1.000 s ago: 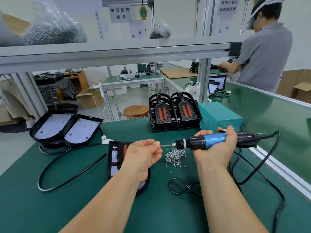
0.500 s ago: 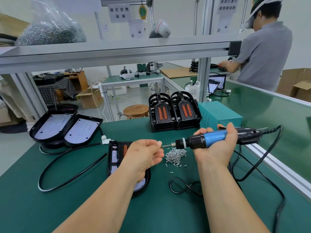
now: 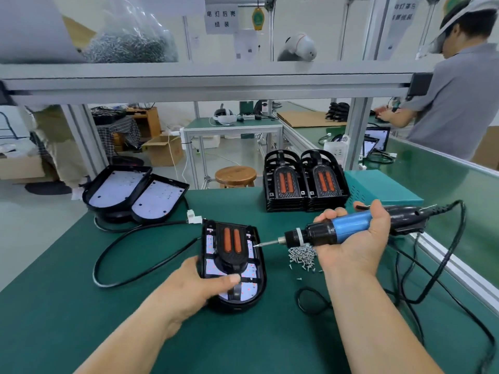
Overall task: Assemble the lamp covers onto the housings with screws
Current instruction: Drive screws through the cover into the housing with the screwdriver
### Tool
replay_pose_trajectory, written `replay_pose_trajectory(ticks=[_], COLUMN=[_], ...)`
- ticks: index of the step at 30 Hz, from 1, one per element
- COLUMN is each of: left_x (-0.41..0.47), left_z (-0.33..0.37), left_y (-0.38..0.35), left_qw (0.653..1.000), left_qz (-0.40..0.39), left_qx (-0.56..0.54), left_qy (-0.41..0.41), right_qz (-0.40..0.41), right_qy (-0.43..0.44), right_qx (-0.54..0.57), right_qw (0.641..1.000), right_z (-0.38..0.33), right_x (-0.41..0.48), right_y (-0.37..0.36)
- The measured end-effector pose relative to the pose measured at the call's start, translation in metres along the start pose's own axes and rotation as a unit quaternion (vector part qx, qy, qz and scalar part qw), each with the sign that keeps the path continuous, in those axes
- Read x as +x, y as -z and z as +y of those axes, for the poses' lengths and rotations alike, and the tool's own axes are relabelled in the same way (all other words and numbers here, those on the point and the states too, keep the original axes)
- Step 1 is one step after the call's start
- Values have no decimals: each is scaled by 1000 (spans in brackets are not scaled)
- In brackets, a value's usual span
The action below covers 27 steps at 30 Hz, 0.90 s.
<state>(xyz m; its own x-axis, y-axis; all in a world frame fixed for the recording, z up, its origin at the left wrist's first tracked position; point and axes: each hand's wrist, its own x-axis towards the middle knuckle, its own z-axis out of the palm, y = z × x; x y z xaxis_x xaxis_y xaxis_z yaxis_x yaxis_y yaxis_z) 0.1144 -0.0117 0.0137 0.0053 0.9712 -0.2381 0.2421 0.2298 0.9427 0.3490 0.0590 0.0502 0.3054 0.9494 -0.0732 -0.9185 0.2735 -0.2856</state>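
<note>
A wooden stool [image 3: 235,175] stands beyond the green table [image 3: 67,306].

— Your left hand [image 3: 199,279] grips the housing [image 3: 258,298], thumb across its face.
— Your right hand [image 3: 356,247] holds the screwdriver [image 3: 348,228] level, bit tip at the cover [image 3: 232,244] edge, screws [image 3: 302,255] beside your palm.

Open green mat [image 3: 67,319] near left, screw pile [image 3: 301,255] right of housing [image 3: 261,276], stacked covers [image 3: 305,190] behind

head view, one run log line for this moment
left hand grips lamp housing | right hand holds screwdriver | bit at cover right edge | screws loose beside housing
</note>
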Motion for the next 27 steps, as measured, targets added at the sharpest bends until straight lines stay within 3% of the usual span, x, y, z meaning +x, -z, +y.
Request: replay_pose_trajectory(ticks=[5, 9, 27], left_x=[12, 21, 35], left_z=[-8, -18, -29], left_y=[-20, -22, -19], left_qw=[992, 987, 983], left_qz=[31, 23, 7], left_qx=[-92, -102, -78], left_qy=[-75, -121, -166], right_qz=[-48, -96, -115], right_qy=[-28, -12, 13], right_qx=[-55, -92, -153], right_qw=[997, 991, 981], right_z=[30, 46, 59], right_x=[-21, -30, -33], right_y=[-8, -15, -17])
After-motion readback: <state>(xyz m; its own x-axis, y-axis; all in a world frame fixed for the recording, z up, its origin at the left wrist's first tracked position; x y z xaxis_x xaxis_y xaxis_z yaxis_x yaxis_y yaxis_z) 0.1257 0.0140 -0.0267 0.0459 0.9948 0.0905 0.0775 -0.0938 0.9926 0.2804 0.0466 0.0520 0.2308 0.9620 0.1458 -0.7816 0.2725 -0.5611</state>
